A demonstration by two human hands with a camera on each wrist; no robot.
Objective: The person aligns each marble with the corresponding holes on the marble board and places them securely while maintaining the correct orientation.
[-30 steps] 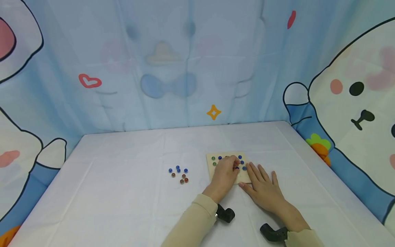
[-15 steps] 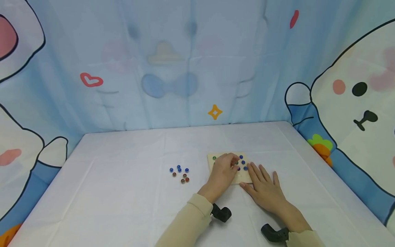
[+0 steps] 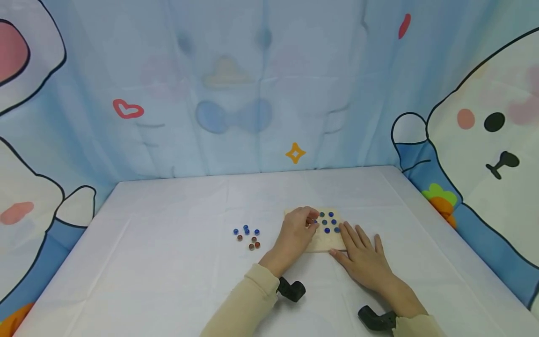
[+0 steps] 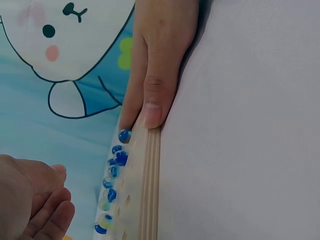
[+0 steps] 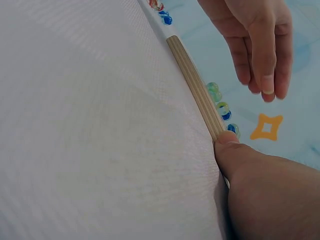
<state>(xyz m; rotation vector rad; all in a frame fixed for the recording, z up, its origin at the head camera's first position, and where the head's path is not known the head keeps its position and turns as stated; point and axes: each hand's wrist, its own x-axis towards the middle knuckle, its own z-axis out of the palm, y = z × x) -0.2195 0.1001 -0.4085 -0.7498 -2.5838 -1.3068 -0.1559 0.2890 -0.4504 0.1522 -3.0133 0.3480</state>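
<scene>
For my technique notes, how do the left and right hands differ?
The left hand hovers over the wooden board, while the right hand touches the board's right side. The left hand's fingers are bent and close together; the right hand's are spread. Both emerge from cream sleeves.

Your pale wooden board [image 3: 325,243], flat before you, layered at the edge, glassy blue and green marbles [image 3: 327,230] in rows on it (some hidden), loose blue marbles [image 3: 257,232] and reddish-brown marbles [image 3: 257,245] grouped to its left.
</scene>
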